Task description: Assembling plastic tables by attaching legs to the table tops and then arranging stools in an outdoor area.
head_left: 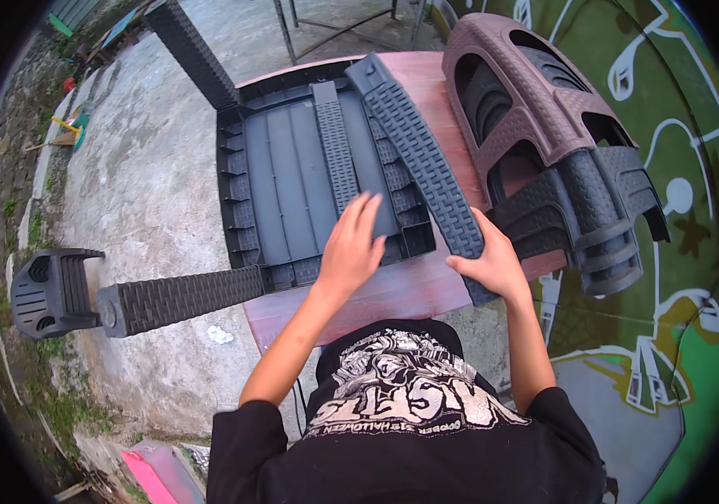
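A dark grey plastic tabletop (pixel 279 172) lies upside down on the pink-red work table, its ribbed rim facing up. My right hand (pixel 495 259) grips the near end of a long woven-pattern plastic table leg (pixel 428 155), which slants across the tabletop's right rim. My left hand (pixel 351 244) is over the tabletop's near part with its fingers stretched out, holding nothing. Just beyond those fingertips, a narrower woven-pattern strip (pixel 337 143) lies inside the tabletop. Two legs stick out from its left corners: a far leg (pixel 194 55) and a near leg (pixel 191 301).
Stacked brown and dark grey plastic chairs (pixel 536 101) stand at the right, beside a painted green wall (pixel 679 101). A dark plastic stool (pixel 52 290) is on the concrete floor at left. The pink-red table (pixel 359 298) has its near edge against me. A metal frame (pixel 347 29) stands behind.
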Tool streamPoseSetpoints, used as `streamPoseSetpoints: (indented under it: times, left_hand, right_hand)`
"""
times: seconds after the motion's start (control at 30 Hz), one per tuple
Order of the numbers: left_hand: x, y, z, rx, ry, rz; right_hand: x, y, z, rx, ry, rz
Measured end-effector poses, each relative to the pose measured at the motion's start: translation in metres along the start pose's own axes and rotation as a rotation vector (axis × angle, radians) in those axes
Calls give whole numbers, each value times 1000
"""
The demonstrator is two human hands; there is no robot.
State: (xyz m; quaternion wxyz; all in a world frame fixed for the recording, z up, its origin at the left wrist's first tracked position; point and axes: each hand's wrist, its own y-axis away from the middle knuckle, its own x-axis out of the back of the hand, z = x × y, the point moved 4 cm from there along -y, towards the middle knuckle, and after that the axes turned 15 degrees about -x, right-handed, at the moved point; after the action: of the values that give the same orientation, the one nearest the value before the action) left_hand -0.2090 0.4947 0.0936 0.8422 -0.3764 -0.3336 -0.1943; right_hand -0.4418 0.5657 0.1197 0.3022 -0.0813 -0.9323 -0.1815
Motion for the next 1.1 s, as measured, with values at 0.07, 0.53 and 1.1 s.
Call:
streamPoseSetpoints:
  times: [0.07, 0.53, 1.1]
  left_hand:
    - [-14, -36, 15, -218, -131, -5]
    - [-57, -52, 90, -152, 307, 174]
    - [-60, -26, 95, 46, 465, 157]
  right_hand:
    - [17, 32, -15, -99, 193, -19]
    - [141, 148, -155, 63, 589, 46]
    - [127, 109, -191, 226, 536, 159]
